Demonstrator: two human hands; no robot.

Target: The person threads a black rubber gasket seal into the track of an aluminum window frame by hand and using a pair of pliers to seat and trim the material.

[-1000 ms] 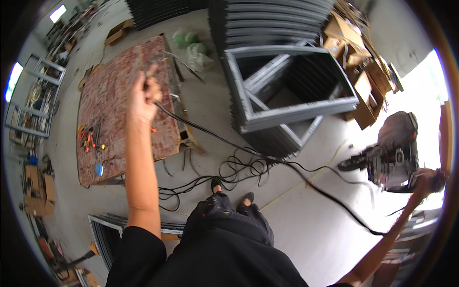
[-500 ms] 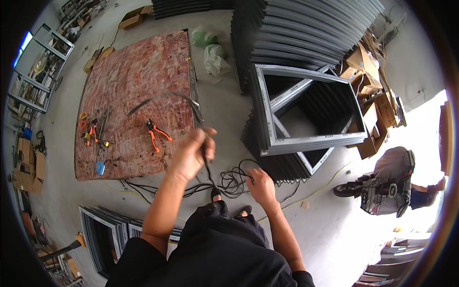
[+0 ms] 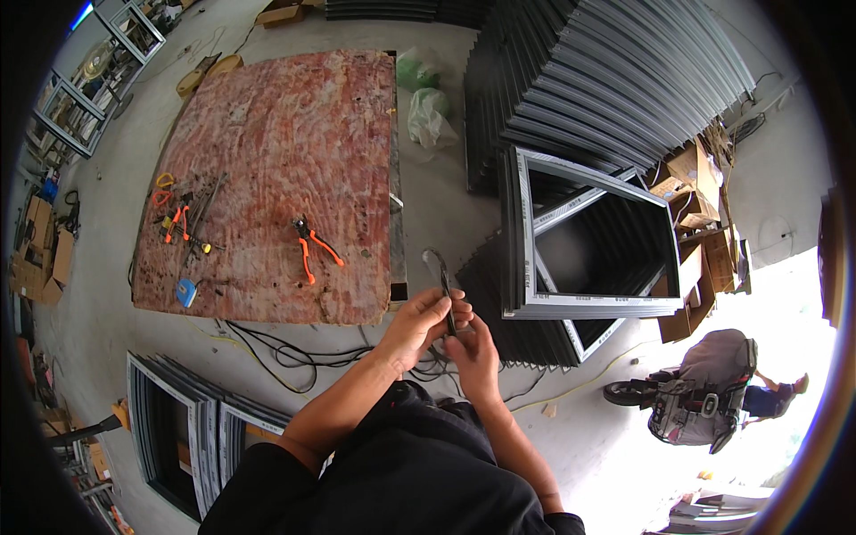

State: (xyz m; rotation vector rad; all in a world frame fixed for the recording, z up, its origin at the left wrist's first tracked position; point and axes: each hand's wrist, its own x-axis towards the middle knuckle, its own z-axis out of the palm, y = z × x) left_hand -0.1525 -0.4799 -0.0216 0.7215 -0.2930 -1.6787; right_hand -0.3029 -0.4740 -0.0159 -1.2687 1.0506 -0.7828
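Both hands are together in front of my body, just off the near right corner of the worktable [image 3: 267,134]. My left hand [image 3: 417,328] is closed on a black cable [image 3: 446,290], and a short bent end sticks up above the fingers. Right beside it, my right hand [image 3: 475,358] pinches the same cable lower down. The cable's lower run is hidden by the hands; more black cable [image 3: 303,357] lies in loose loops on the floor. Pliers with orange handles [image 3: 308,245] rest on the table's reddish top, apart from both hands.
At the table's left lie smaller orange-handled pliers [image 3: 178,223], thin rods and a blue tool [image 3: 185,292]. Stacked grey window frames [image 3: 588,308] stand to the right, with others [image 3: 169,428] at lower left. A motorbike [image 3: 704,392] and a person [image 3: 774,399] are far right.
My hands have come together, the left moving right and the right one inward. The cable end that swung over the table is now drawn up between them. The whole view has shifted.
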